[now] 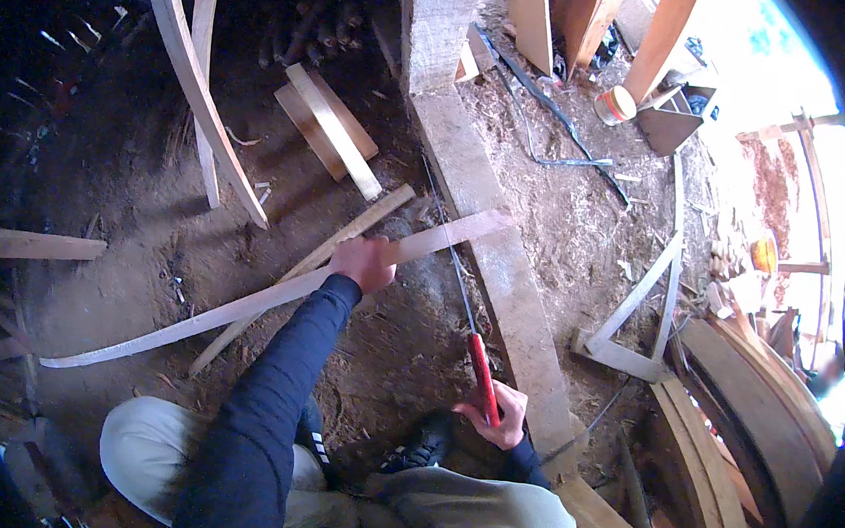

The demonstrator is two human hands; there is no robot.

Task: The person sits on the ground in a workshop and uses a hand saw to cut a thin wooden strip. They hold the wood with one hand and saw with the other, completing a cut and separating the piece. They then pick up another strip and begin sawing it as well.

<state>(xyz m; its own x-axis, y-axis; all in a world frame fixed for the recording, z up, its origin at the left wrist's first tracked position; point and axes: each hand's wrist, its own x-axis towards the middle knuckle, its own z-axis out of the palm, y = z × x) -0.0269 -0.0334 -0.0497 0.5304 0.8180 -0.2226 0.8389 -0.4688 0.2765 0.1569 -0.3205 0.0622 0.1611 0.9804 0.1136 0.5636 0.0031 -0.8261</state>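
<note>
Fingers of your left hand (364,264) are closed around the pale wooden strip (295,289), pressing on it left of the heavy beam (507,288). Those of your right hand (500,416) curl about the red-handled saw (483,377), low beside the beam's left edge. Its thin blade (460,280) runs up and leftward from the handle and crosses your strip just beside that same edge. Beyond the blade, the strip's short end lies over the beam, reaching to about its right edge; the long end sweeps left above the floor, crossing a narrow batten (228,335).

Judging from this, your cut isn't through: the strip carries on past the blade in one line, and no offcut shows at the crossing. How deep the blade sits, you can't tell from here. What seems left is the rest of the cut.

Farther out, two short boards (327,125) lie crossed, left of the beam.
</note>
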